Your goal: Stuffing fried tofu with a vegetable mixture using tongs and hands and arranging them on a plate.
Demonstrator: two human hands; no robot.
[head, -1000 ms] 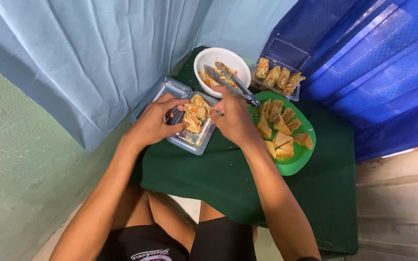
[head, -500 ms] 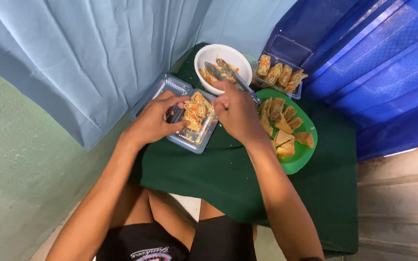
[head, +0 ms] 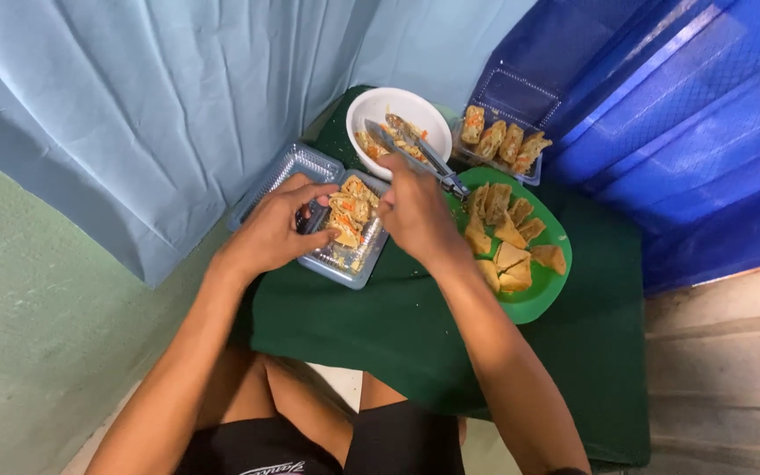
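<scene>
Hands meet over a clear plastic tray (head: 338,261) in the middle of the frame. The left hand (head: 276,230) pinches the tray's edge. The right hand (head: 413,214) is closed around metal tongs (head: 415,151). Right of it sits a green plate (head: 538,295) of fried pieces. Higher up is a white bowl (head: 398,105).
</scene>
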